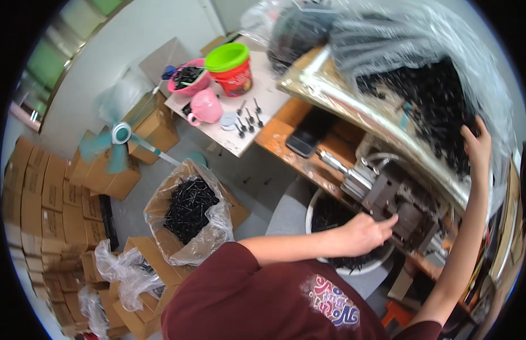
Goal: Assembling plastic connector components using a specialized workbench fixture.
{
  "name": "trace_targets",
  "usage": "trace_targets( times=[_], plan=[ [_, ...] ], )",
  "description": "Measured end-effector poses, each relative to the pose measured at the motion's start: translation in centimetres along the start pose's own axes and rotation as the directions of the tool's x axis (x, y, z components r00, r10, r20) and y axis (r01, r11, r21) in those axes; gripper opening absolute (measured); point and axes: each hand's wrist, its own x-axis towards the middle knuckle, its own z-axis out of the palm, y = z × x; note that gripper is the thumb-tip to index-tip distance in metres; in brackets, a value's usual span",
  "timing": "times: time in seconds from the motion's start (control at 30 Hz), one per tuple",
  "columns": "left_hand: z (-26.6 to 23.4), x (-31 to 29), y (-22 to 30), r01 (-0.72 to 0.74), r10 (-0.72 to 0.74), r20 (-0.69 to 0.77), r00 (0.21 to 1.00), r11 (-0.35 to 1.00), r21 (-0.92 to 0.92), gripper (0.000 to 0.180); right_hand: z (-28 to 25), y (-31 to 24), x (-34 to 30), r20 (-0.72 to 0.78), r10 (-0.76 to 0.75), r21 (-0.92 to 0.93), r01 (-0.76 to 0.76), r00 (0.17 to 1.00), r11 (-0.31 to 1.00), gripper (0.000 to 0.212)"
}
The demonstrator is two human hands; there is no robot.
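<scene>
My left hand (pixel 368 232) is at the dark metal fixture of a small machine (pixel 407 218), its fingers curled together and one fingertip reaching onto the fixture. Whatever those fingers hold, if anything, is too small to make out. My right arm stretches far forward, and my right hand (pixel 477 141) is at the right edge of a heap of small black parts (pixel 427 107) lying in a clear plastic bag (pixel 387 39). Its fingers bend around something dark that blends with the heap. A silver cylinder (pixel 359 178) sits on the machine beside the fixture.
Below the machine stands a white bucket (pixel 382 263) of black parts. A phone (pixel 305 139) lies on the wooden bench. On the side table are a red bucket (pixel 237 79), a pink cup (pixel 206 106) and several parts. Left are a fan (pixel 120 133), a lined carton (pixel 152 212) and stacked boxes (pixel 53 192).
</scene>
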Motion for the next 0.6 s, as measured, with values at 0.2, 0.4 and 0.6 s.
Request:
trace_targets(
  times=[0.2,0.4,0.6],
  plan=[
    [-1.7,-2.0,0.3,-0.062,0.111,0.190,0.976,0.967,-0.247,0.025,-1.9,1.0,1.6,-0.001,0.098,0.305,-0.093,0.995,0.948,0.018],
    [-0.6,-3.8,0.1,-0.035,0.179,0.381,0.907,0.934,-0.356,0.029,-2.3,0.4,2.0,-0.183,0.034,0.612,0.087,0.982,0.786,0.015],
    [1.4,-5.8,-0.9,0.065,0.147,0.435,0.888,0.897,-0.437,0.027,-2.4,-0.7,2.2,-0.212,0.031,0.667,0.121,0.977,0.736,0.018]
  ],
)
